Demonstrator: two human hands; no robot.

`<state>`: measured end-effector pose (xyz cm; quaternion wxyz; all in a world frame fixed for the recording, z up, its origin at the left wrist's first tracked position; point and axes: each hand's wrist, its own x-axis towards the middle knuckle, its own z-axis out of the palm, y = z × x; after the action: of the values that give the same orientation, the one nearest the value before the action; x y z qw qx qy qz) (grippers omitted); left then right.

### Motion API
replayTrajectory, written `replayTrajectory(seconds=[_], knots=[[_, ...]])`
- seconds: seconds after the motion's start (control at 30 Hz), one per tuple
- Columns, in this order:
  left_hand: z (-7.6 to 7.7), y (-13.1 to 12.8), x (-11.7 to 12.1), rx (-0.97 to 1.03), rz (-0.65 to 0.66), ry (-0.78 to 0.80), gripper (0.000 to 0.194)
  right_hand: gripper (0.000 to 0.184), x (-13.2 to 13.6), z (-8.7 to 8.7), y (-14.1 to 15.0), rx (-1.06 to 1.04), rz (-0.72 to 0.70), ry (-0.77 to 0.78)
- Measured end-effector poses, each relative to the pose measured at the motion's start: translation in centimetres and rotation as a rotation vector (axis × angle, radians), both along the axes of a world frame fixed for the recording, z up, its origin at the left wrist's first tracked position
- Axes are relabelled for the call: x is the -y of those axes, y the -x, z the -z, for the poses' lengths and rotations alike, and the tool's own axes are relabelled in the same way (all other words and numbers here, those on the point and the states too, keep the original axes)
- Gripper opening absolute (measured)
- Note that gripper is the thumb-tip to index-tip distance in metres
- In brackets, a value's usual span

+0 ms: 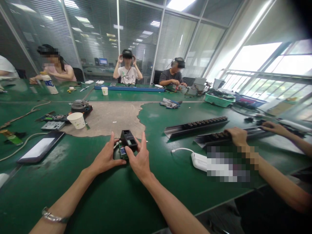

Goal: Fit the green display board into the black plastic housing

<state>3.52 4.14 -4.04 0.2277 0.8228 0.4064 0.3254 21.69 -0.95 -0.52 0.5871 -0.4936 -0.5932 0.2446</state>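
Between my two hands a small black plastic housing [129, 140] with square openings is held tilted above the green table. A small green circuit board [122, 152] lies against its left side. My right hand [140, 159] grips the housing, its thumb on the front near the board and its fingers behind. On the other side, my left hand [107, 152] curves around the board, its thumb along the lower edge and its fingers raised by the upper left. A short pale wire shows near the left fingertips. The fingers behind the housing are partly hidden.
Left are a dark phone-like device [41, 148], a paper cup [76, 120] and disassembled electronic parts [55, 118]. Right are two long metal rails [196, 126], a white power bank with cable [198, 161] and a co-worker's hands [237, 136]. Other people sit across the table [156, 113].
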Motion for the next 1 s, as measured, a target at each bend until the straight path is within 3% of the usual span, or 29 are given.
replayTrajectory(seconds=[0.23,0.33,0.6,0.77,1.0], knots=[[-0.6,0.7,0.2,0.025,0.122,0.044,0.129,0.083,0.4,0.6,1.3,0.061,-0.026,0.02],[-0.5,1.5,-0.2,0.079,0.183,0.091,0.116,0.085,0.4,0.6,1.6,0.087,-0.009,0.028],[-0.5,1.7,-0.4,0.142,0.184,0.168,0.105,0.092,0.7,0.9,1.8,0.249,0.02,0.062],[-0.4,1.7,-0.4,0.146,0.189,0.172,0.104,0.102,0.9,2.3,1.8,0.347,0.03,0.127],[-0.5,1.8,-0.4,0.078,0.23,0.157,0.107,0.099,0.8,3.3,1.9,0.258,-0.086,0.055]])
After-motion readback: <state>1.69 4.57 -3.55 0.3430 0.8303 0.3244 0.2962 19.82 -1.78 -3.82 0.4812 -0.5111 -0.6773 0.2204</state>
